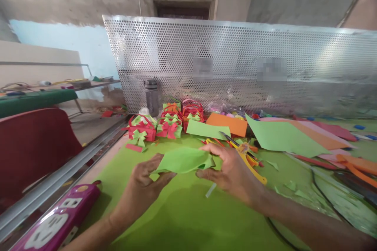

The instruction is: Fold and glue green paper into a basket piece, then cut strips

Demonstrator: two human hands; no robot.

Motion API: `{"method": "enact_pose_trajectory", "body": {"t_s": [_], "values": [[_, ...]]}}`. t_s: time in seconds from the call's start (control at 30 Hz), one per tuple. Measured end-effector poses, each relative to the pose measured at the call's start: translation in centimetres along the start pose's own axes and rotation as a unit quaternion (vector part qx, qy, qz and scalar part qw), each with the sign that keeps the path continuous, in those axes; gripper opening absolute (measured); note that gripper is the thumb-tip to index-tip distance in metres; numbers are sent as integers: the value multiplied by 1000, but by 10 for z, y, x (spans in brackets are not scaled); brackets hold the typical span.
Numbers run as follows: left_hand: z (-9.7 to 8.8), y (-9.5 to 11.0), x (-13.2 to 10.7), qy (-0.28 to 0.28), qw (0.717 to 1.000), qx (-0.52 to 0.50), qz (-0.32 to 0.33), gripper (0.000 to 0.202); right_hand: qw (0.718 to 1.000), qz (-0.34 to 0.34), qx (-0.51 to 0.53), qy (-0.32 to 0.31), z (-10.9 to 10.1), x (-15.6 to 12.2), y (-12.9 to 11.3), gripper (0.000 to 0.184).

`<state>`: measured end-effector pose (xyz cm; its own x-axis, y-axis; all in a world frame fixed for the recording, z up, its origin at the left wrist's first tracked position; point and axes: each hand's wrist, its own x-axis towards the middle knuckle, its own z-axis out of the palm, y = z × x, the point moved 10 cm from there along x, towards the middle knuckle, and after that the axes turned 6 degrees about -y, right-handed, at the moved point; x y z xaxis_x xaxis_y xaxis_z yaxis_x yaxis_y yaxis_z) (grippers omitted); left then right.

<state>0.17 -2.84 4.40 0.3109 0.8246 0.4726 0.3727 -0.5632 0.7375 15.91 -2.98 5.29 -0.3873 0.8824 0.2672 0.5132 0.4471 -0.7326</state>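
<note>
A green sheet of craft paper or felt [184, 160], bent into a curved fold, is held above the green tabletop [176, 219]. My left hand [150, 176] pinches its left end between thumb and fingers. At the right end my right hand [226, 168] grips it, thumb below and index finger on top. Beneath the right hand lies a small whitish strip [211, 190]. Just beyond that hand are scissors with yellow handles [250, 162]. Several small red and green baskets with bows [141, 131] stand behind the held piece.
A purple power strip [63, 217] lies at the left edge. At the back are a grey bottle [151, 98], an orange sheet [232, 124] and a perforated metal panel [235, 55]. Green sheets [282, 135], scraps and a black cable [324, 196] cover the right side. A red chair [38, 149] stands left.
</note>
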Motion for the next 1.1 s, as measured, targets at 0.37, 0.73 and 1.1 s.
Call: {"method": "enact_pose_trajectory", "body": {"t_s": [0.37, 0.73, 1.1], "values": [[-3, -3, -2, 7, 999, 29, -27, 27, 977, -138, -157, 44, 5, -5, -24, 16], [-1, -24, -2, 1, 995, -30, -99, 3, 987, -58, -149, 31, 10, -4, -14, 49], [-41, 13, -15, 156, 982, 109, -8, 17, 976, -11, -212, 42, 11, -1, -3, 55]]}}
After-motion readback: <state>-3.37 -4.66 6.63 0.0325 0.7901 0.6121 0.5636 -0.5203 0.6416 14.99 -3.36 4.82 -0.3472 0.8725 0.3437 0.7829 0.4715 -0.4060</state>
